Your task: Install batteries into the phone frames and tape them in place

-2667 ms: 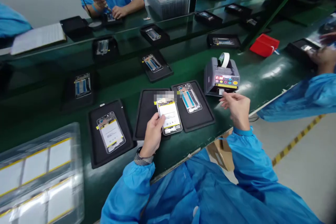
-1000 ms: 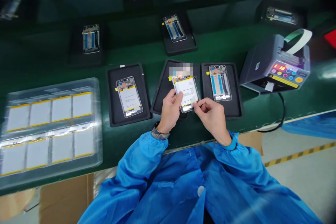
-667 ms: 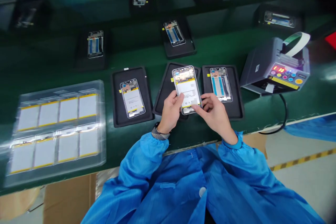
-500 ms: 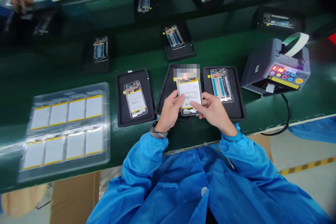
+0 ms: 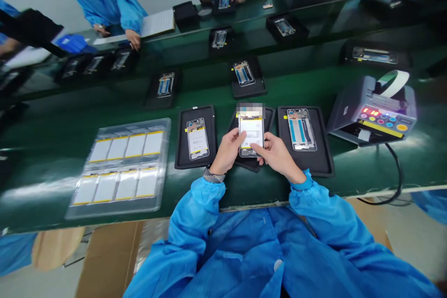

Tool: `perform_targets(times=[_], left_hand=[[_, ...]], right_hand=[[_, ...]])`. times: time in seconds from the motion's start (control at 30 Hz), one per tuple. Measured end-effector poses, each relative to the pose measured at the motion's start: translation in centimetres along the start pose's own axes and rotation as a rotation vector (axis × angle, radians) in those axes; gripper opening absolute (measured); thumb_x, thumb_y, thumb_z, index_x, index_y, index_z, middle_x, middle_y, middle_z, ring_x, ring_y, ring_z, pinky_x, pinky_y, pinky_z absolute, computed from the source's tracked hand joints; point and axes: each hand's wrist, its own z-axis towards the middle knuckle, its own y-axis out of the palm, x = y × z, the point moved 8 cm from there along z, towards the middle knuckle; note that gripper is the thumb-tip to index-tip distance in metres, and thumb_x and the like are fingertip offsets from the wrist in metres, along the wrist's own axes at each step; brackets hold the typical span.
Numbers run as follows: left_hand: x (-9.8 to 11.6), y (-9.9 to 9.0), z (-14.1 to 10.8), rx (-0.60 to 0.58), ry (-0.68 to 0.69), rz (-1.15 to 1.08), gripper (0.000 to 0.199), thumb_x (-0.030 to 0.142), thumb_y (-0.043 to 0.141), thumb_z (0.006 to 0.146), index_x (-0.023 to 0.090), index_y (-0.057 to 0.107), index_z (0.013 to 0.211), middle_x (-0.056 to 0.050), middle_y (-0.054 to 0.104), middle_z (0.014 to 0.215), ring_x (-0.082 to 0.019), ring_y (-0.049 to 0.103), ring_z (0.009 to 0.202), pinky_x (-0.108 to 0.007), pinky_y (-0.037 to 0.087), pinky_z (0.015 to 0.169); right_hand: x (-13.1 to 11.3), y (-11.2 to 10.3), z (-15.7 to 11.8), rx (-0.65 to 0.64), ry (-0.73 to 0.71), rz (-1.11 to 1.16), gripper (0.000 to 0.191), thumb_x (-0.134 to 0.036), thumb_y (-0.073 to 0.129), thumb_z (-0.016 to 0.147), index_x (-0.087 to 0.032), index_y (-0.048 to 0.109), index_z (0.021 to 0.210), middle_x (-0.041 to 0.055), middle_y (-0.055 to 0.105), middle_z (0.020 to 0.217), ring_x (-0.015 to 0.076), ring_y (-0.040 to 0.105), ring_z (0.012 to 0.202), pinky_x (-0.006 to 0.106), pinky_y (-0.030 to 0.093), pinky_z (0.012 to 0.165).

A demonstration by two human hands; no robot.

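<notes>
A phone frame with a white battery (image 5: pixel 252 132) is held up between both hands, over a black tray (image 5: pixel 268 120). My left hand (image 5: pixel 228 149) grips its left edge, thumb on the battery. On the right edge, my right hand (image 5: pixel 277 152) is closed, its thumb also pressing the battery's lower part. To the left, another phone frame with a battery (image 5: pixel 198 139) lies in a black tray (image 5: pixel 180 151). A phone frame showing blue strips (image 5: pixel 302 129) rests in the right-hand black tray (image 5: pixel 324 158).
A clear plastic tray (image 5: pixel 164 167) of several white batteries lies at the left. The tape dispenser (image 5: pixel 373 111) stands at the right, its cable hanging down. Farther back are more black trays with phone frames (image 5: pixel 243 73) and people in blue sleeves (image 5: pixel 131 9).
The camera view has tilted up and turned left, so more of the far bench and people shows. Both hands keep their grip on the phone frame.
</notes>
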Motion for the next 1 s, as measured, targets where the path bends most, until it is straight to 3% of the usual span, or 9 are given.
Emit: perform_targets(times=[0.1,0.2,0.3,0.37,0.47,0.7,0.83,0.9,1.0], left_hand=[[0.3,-0.1,-0.1,-0.041,-0.007,0.125,0.048,0.053,0.078,0.081,0.016,0.070,0.109,-0.007,0.077,0.104,-0.024,0.072,0.090,-0.034,0.058,0.077],[1.7,-0.6,0.4,-0.059,0.083,0.450,0.035,0.050,0.063,0.094,0.016,0.070,0.102,-0.008,0.075,0.102,-0.024,0.070,0.094,-0.035,0.056,0.085],[4.5,-2.6,1.4,0.191,0.223,0.999,0.033,0.041,0.046,0.104,0.017,0.068,0.102,-0.012,0.072,0.114,-0.027,0.065,0.113,-0.041,0.048,0.103],[5.2,-3.6,2.4,0.288,0.159,1.305,0.032,0.041,0.046,0.104,0.017,0.067,0.107,-0.016,0.070,0.119,-0.031,0.063,0.118,-0.044,0.046,0.105],[4.0,-4.0,3.7,0.187,-0.065,1.484,0.027,0.040,0.058,0.098,0.017,0.064,0.111,-0.019,0.071,0.117,-0.036,0.066,0.116,-0.045,0.048,0.099],[2.7,-5.3,2.8,0.208,-0.134,1.342,0.006,0.024,0.065,0.091,0.020,0.062,0.094,-0.014,0.074,0.100,-0.034,0.071,0.105,-0.041,0.050,0.091],[1.9,-6.0,1.5,0.279,-0.099,1.132,0.007,0.026,0.061,0.094,0.020,0.058,0.094,-0.009,0.073,0.091,-0.026,0.072,0.091,-0.035,0.053,0.082],[1.3,-5.9,0.8,0.308,-0.066,1.019,0.013,0.030,0.055,0.098,0.019,0.057,0.104,-0.008,0.072,0.091,-0.022,0.072,0.087,-0.032,0.054,0.079],[0.6,-6.4,0.0,0.376,-0.045,0.644,0.027,0.038,0.061,0.095,0.019,0.057,0.112,-0.006,0.072,0.088,-0.019,0.071,0.079,-0.032,0.055,0.077]], right_hand=[[0.0,0.2,0.1,-0.037,-0.010,0.046,0.054,-0.062,0.082,0.075,-0.021,0.049,0.089,-0.0024,0.068,0.059,0.0126,0.057,0.038,0.019,0.035,0.033],[0.2,-0.3,0.4,0.001,-0.039,0.074,0.053,-0.066,0.076,0.078,-0.022,0.047,0.085,-0.0020,0.067,0.057,0.0128,0.056,0.035,0.019,0.032,0.032],[0.6,-1.1,0.7,0.060,-0.058,0.054,0.053,-0.067,0.073,0.079,-0.023,0.045,0.082,0.0005,0.070,0.062,0.0128,0.056,0.035,0.020,0.033,0.034],[1.0,-1.5,0.9,0.086,-0.058,-0.049,0.047,-0.063,0.068,0.084,-0.023,0.044,0.082,0.0001,0.069,0.057,0.0141,0.059,0.037,0.020,0.036,0.037],[1.7,-1.4,1.1,0.068,-0.013,-0.294,0.030,-0.048,0.053,0.098,-0.023,0.044,0.084,-0.0014,0.064,0.050,0.0155,0.063,0.041,0.020,0.041,0.044],[1.3,-0.7,0.6,-0.098,0.096,-0.704,0.016,-0.028,0.044,0.105,-0.019,0.052,0.095,0.0044,0.073,0.066,0.0184,0.066,0.048,0.025,0.045,0.052],[-1.7,-0.8,-0.2,-0.009,-0.052,-1.121,0.024,-0.034,0.051,0.105,-0.013,0.061,0.101,0.0199,0.076,0.095,0.0314,0.075,0.088,0.032,0.048,0.069],[-2.7,-0.9,-0.9,0.024,-0.110,-1.339,0.030,-0.036,0.047,0.107,-0.012,0.064,0.108,0.0210,0.075,0.096,0.0336,0.075,0.089,0.034,0.048,0.070],[-3.3,-1.4,-2.0,-0.007,-0.215,-1.379,0.027,-0.034,0.050,0.106,-0.013,0.066,0.107,0.0161,0.075,0.090,0.0299,0.074,0.083,0.032,0.047,0.069]])
